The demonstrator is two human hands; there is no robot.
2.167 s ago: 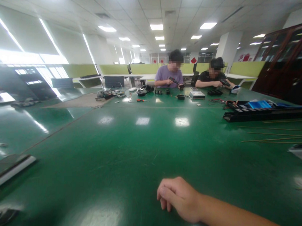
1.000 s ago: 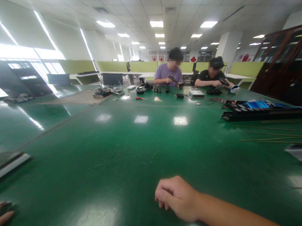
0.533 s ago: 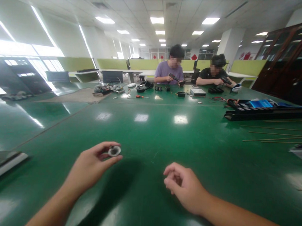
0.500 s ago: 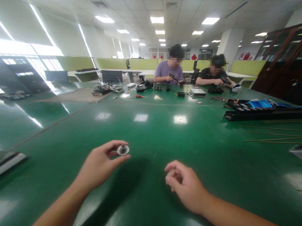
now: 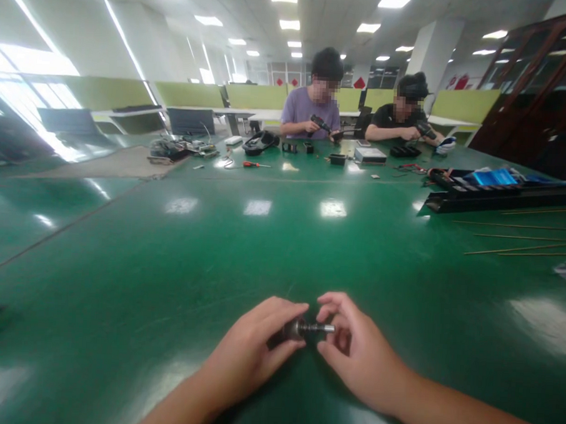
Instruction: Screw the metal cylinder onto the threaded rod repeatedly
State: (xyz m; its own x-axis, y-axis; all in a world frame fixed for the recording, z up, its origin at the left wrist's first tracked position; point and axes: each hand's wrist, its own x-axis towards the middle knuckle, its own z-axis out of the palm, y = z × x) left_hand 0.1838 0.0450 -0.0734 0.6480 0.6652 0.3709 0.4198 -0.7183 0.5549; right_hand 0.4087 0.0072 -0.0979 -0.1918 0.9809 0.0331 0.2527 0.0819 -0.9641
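Note:
Near the front of the green table, my left hand (image 5: 256,339) is closed round a dark cylindrical metal part with a thin shaft (image 5: 314,328). The shaft points right and ends in a shiny silver tip. Most of the cylinder is covered by my left fingers and thumb. My right hand (image 5: 364,347) is just to the right, its thumb and forefinger apart on either side of the tip and its other fingers curled behind it. I cannot tell whether any right finger touches the tip.
Across the green table (image 5: 244,248), two people work with dark power tools. Before them lie a red-handled screwdriver (image 5: 252,165), a white box (image 5: 370,155) and small black parts. At right are a black channel (image 5: 499,200) and several thin rods (image 5: 521,237).
My left hand has moved right and turned the part from end-on to sideways, so its shaft shows. My right hand has opened a little round the tip. The view has tilted down.

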